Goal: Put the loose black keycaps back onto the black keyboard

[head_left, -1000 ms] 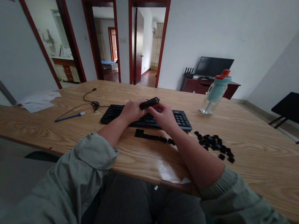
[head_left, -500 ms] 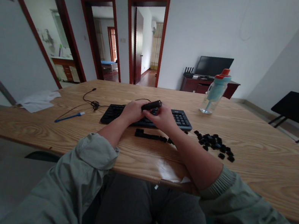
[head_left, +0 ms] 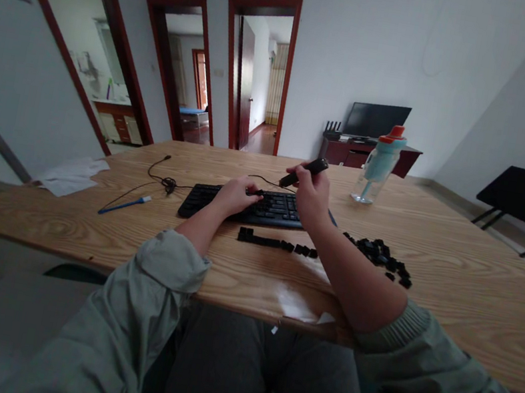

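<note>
A black keyboard (head_left: 201, 198) lies on the wooden table in front of me. Over its middle, my left hand (head_left: 237, 196) has its fingers pinched on what looks like a small black keycap (head_left: 257, 192). My right hand (head_left: 312, 195) is raised over the right part of the keyboard, closed around a thick black cylindrical tool (head_left: 303, 172) that tilts down to the left. Which kind of tool it is I cannot tell. Nearer to me sits a row of black keycaps (head_left: 265, 241), a long one among them. A loose pile of keycaps (head_left: 377, 251) lies to the right, partly behind my right forearm.
A clear bottle (head_left: 377, 169) with a red lid stands at the back right of the table (head_left: 158, 239). On the left are a coiled cable (head_left: 169, 185), a blue brush (head_left: 123, 204) and white paper (head_left: 68, 174). Another paper piece (head_left: 297, 303) lies at the front edge.
My hands have come apart. The right hand moved up and to the right with the black tool, while the left stayed over the keyboard. The view has shifted slightly.
</note>
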The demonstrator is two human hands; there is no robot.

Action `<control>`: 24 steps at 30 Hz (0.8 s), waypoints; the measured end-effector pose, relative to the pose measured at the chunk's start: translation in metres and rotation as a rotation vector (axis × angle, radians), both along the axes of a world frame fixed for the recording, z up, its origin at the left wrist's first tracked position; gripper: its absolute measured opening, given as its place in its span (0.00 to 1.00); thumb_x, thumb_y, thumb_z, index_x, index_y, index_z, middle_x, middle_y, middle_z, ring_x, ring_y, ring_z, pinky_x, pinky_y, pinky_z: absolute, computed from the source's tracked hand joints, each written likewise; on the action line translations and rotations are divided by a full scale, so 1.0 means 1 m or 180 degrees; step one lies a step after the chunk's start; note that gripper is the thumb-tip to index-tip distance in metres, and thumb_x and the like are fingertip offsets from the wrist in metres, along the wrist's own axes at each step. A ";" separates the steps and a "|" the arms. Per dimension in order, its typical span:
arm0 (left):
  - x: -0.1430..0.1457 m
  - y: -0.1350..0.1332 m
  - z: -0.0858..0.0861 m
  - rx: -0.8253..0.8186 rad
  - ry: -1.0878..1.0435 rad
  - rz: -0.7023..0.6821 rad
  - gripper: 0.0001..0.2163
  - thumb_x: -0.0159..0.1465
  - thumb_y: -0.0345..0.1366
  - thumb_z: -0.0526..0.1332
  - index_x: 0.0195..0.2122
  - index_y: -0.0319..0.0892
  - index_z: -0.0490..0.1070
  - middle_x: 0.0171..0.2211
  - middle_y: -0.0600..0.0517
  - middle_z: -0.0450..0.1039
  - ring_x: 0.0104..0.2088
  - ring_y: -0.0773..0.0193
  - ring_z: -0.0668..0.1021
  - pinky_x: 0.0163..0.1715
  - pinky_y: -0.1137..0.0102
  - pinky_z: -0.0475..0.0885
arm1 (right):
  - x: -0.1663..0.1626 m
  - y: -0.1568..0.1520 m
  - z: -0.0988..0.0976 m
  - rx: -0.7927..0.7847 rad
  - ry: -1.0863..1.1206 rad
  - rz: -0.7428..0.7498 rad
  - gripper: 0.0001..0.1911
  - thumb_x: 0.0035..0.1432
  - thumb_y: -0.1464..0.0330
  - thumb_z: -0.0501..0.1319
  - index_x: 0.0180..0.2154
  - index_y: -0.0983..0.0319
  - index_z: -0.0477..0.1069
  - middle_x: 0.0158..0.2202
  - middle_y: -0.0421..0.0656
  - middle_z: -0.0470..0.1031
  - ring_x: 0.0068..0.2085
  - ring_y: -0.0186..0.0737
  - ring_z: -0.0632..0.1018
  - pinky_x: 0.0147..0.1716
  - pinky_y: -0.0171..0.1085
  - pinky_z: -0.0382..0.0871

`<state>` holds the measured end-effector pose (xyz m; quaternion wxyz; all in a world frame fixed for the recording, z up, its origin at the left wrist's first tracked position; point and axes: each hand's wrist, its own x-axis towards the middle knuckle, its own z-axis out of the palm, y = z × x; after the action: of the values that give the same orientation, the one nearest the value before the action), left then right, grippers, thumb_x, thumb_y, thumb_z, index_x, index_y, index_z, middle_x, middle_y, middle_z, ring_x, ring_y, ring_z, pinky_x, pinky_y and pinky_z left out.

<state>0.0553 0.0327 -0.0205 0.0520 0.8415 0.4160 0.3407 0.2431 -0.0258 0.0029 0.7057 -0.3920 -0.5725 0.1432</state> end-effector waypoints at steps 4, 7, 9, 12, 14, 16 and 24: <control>0.003 -0.009 0.004 0.0292 -0.0065 -0.0076 0.07 0.61 0.39 0.66 0.32 0.41 0.77 0.34 0.50 0.75 0.35 0.62 0.75 0.38 0.67 0.69 | 0.009 -0.006 0.002 -0.0175 -0.1086 -0.0396 0.04 0.57 0.67 0.56 0.32 0.59 0.67 0.29 0.42 0.73 0.32 0.41 0.71 0.35 0.39 0.63; 0.005 -0.013 0.006 0.0455 -0.0085 -0.0028 0.07 0.61 0.39 0.65 0.33 0.41 0.77 0.34 0.50 0.75 0.36 0.61 0.75 0.38 0.68 0.69 | 0.005 -0.010 -0.004 -0.0593 -0.1899 -0.0324 0.07 0.57 0.63 0.59 0.31 0.60 0.69 0.27 0.42 0.73 0.30 0.41 0.70 0.32 0.38 0.60; 0.006 -0.015 0.007 0.0494 -0.0041 -0.0016 0.07 0.62 0.39 0.64 0.33 0.41 0.77 0.35 0.50 0.76 0.36 0.61 0.76 0.38 0.68 0.69 | 0.001 -0.011 -0.006 -0.0750 -0.2051 -0.0266 0.12 0.59 0.59 0.59 0.29 0.61 0.70 0.27 0.42 0.74 0.30 0.40 0.70 0.31 0.37 0.59; 0.008 -0.017 0.009 0.0517 0.0046 -0.0110 0.06 0.62 0.36 0.63 0.35 0.41 0.78 0.36 0.50 0.76 0.37 0.61 0.76 0.40 0.68 0.69 | -0.002 -0.011 -0.006 -0.0810 -0.2013 -0.0170 0.14 0.59 0.58 0.60 0.28 0.61 0.72 0.27 0.42 0.74 0.30 0.40 0.71 0.30 0.36 0.58; 0.009 -0.020 0.011 0.0514 0.0094 -0.0156 0.06 0.61 0.35 0.63 0.35 0.42 0.78 0.37 0.49 0.77 0.38 0.60 0.76 0.41 0.68 0.70 | -0.002 -0.011 -0.004 -0.0856 -0.1950 -0.0051 0.15 0.59 0.59 0.60 0.27 0.62 0.72 0.25 0.42 0.74 0.30 0.40 0.72 0.29 0.36 0.58; 0.010 -0.023 0.013 0.0475 0.0129 -0.0150 0.06 0.61 0.34 0.62 0.36 0.42 0.78 0.37 0.49 0.77 0.39 0.60 0.77 0.42 0.68 0.70 | -0.001 -0.010 -0.003 -0.0943 -0.1897 0.0011 0.15 0.58 0.60 0.60 0.25 0.62 0.72 0.24 0.41 0.73 0.29 0.40 0.72 0.28 0.36 0.58; 0.011 -0.026 0.012 0.0022 -0.0238 -0.0595 0.15 0.57 0.33 0.64 0.47 0.41 0.77 0.40 0.50 0.79 0.33 0.65 0.76 0.36 0.70 0.71 | 0.003 -0.004 -0.009 -0.1191 -0.1772 0.0203 0.12 0.55 0.63 0.61 0.27 0.64 0.76 0.25 0.41 0.75 0.28 0.39 0.73 0.27 0.35 0.60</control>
<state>0.0664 0.0070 -0.0086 0.0961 0.8635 0.3322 0.3670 0.2458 -0.0301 -0.0060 0.4333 -0.5207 -0.7190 0.1552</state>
